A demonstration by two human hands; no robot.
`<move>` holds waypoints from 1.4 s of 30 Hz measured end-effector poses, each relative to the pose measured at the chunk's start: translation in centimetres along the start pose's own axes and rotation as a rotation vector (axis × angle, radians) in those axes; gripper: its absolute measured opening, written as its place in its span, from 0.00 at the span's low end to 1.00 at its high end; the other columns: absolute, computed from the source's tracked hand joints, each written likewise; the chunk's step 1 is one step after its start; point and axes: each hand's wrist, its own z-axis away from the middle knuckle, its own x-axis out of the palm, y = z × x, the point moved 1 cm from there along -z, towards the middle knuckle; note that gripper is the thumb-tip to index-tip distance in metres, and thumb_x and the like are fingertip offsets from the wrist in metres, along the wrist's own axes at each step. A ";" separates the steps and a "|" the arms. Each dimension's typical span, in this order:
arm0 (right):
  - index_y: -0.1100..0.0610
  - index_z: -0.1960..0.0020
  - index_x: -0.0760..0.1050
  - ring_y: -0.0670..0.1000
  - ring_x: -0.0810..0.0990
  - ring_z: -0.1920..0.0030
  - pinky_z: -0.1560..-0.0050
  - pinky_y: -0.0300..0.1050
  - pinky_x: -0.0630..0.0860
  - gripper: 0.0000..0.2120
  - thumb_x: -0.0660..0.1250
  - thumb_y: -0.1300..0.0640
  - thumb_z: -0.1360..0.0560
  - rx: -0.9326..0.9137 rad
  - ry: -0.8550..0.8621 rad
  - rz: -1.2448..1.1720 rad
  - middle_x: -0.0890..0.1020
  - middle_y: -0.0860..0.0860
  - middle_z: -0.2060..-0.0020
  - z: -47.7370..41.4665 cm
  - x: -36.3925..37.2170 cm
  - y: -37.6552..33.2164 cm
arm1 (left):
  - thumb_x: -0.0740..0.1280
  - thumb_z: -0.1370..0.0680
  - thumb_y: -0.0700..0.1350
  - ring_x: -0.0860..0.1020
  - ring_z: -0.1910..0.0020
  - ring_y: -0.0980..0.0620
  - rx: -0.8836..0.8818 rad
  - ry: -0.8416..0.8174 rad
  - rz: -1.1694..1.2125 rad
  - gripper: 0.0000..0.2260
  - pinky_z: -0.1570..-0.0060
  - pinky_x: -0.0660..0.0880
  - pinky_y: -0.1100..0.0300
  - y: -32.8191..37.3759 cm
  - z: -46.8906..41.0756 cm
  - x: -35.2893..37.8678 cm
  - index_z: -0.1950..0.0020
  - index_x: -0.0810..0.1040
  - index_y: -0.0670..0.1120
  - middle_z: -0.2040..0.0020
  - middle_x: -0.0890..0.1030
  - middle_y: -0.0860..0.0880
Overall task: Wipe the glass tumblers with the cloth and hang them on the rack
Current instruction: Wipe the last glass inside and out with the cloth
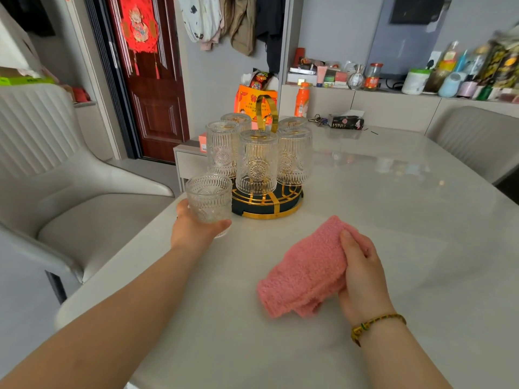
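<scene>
My left hand [193, 230] grips an upright embossed glass tumbler [209, 196] near the table's left edge, just left of the rack. The rack [266, 204] has a dark round base with gold trim and a gold handle [266, 110]. Several tumblers hang upside down on it, the nearest one [257, 162] in front. My right hand [361, 272] holds a folded pink cloth [304, 269] that lies on the table in front of me, thumb on top.
The pale table [393, 192] stretches to the right and far side. A tissue pack [346, 122], keys and an orange bottle [302, 99] sit at its far end. Grey chairs stand at left [70, 192] and far right [477, 138]. A cluttered shelf runs behind.
</scene>
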 end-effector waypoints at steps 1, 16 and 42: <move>0.50 0.57 0.71 0.46 0.76 0.58 0.62 0.41 0.73 0.05 0.60 0.57 0.23 0.013 0.040 -0.024 0.77 0.50 0.57 -0.1 -0.2 0.0 | 0.76 0.34 0.45 0.72 0.36 0.44 -0.004 0.008 0.011 0.38 0.40 0.68 0.54 0.0 0.2 -0.1 0.30 0.61 0.44 0.35 0.73 0.44; 0.50 0.61 0.71 0.46 0.74 0.61 0.60 0.43 0.72 0.06 0.66 0.58 0.26 -0.281 0.260 0.016 0.76 0.47 0.63 0.2 -2.8 -5.9 | 0.74 0.33 0.42 0.81 0.56 0.53 -0.003 -0.581 0.563 0.18 0.55 0.77 0.60 5.7 12.6 3.7 0.45 0.75 0.46 0.54 0.82 0.50; 0.41 0.53 0.77 0.27 0.70 0.51 0.55 0.19 0.67 0.11 0.62 0.52 0.32 -0.826 -0.168 0.662 0.68 0.34 0.50 1.5 -5.6 -3.5 | 0.69 0.42 0.57 0.83 0.55 0.50 -0.076 -0.948 0.612 0.29 0.55 0.79 0.56 4.3 12.5 9.0 0.45 0.77 0.44 0.54 0.84 0.47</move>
